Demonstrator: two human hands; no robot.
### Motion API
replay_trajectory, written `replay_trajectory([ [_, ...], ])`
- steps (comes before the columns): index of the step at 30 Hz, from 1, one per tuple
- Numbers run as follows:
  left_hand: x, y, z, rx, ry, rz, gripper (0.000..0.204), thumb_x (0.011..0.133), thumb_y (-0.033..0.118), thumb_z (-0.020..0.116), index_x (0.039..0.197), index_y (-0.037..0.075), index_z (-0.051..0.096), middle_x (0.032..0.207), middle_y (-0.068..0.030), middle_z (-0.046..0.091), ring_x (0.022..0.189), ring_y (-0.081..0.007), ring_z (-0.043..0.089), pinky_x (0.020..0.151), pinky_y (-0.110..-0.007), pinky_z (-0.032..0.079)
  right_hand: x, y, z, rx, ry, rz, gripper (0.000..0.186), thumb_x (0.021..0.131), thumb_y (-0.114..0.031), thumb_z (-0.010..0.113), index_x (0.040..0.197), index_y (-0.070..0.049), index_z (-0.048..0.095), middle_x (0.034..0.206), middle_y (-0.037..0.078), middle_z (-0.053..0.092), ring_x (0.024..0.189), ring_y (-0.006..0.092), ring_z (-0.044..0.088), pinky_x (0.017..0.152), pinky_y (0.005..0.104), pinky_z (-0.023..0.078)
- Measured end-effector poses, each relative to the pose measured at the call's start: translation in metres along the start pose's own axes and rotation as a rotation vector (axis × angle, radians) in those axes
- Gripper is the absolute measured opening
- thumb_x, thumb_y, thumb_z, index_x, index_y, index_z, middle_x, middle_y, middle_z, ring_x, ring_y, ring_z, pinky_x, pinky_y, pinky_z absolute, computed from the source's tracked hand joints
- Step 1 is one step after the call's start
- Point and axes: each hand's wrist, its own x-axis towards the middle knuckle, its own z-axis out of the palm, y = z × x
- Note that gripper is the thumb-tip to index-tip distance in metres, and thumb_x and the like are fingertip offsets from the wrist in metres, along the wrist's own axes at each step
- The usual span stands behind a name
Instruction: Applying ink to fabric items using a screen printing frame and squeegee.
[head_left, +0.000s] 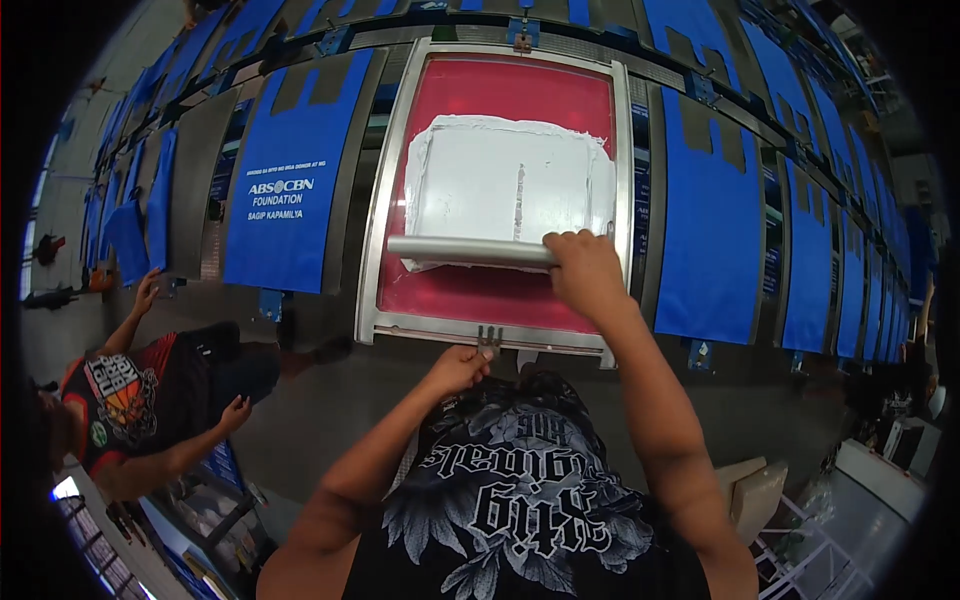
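A screen-printing frame with metal edges and a pink-red mesh lies in front of me. A broad patch of white ink covers much of its mesh. My right hand is closed around the right end of a long silver squeegee, which lies across the near part of the ink. At the frame's near edge, my left hand is closed, its fingertips on a small pronged metal piece. The squeegee's blade edge cannot be made out.
Blue fabric pieces with cut-out tops, one printed in white and one plain, lie on boards along both sides. More rows stretch behind. At left another person reaches toward a folded blue piece. Boxes stand at lower right.
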Motion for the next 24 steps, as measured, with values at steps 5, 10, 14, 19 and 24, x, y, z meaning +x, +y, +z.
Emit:
replay_trajectory([
  [5,-0.003,-0.012,0.003,0.007,0.120,0.010,0.040,0.091,0.037,0.057,0.077,0.000,0.064,0.065,-0.0075,0.062,0.059,-0.0153,0.059,0.054,-0.029,0.047,0.001,0.055,-0.011,0.145,-0.168,0.101,0.033,0.066,-0.018,0.073,0.097,-0.010,0.066,0.086,0.014,0.065,0.086,0.0331,0.061,0.082,0.0435,0.044],
  [10,-0.035,0.063,-0.028,0.510,0.459,0.310,0.029,0.086,0.029,0.059,0.084,0.000,0.064,0.080,-0.0175,0.066,0.078,-0.0332,0.064,0.070,-0.042,0.048,-0.017,0.117,0.033,0.740,0.062,0.330,0.033,0.067,-0.028,0.079,0.090,-0.008,0.069,0.081,0.006,0.065,0.077,0.0156,0.058,0.074,0.0300,0.043],
  [14,-0.006,0.073,-0.154,0.467,1.163,0.264,0.046,0.093,0.038,0.052,0.120,0.002,0.057,0.107,-0.0211,0.062,0.099,-0.0367,0.058,0.087,-0.039,0.045,0.004,0.115,0.048,1.048,-0.024,0.431,0.040,0.067,-0.029,0.081,0.089,0.002,0.067,0.081,0.006,0.065,0.075,0.0124,0.058,0.067,0.0274,0.047],
  [19,0.024,0.056,-0.176,0.053,0.832,0.435,0.053,0.097,0.035,0.046,0.132,-0.005,0.044,0.132,-0.0178,0.051,0.120,-0.0237,0.048,0.102,-0.031,0.035,-0.001,0.116,0.041,1.111,0.120,0.490,0.045,0.068,-0.029,0.080,0.096,0.004,0.067,0.081,0.006,0.065,0.079,0.0134,0.058,0.071,0.0276,0.047],
  [24,-0.011,0.103,-0.075,0.054,0.842,0.494,0.049,0.098,0.029,0.047,0.132,-0.007,0.043,0.129,-0.0203,0.052,0.119,-0.0229,0.049,0.100,-0.030,0.037,-0.063,0.164,-0.036,1.092,0.096,0.516,0.037,0.070,-0.022,0.078,0.096,0.001,0.068,0.085,0.005,0.065,0.080,0.0135,0.059,0.073,0.0290,0.047],
])
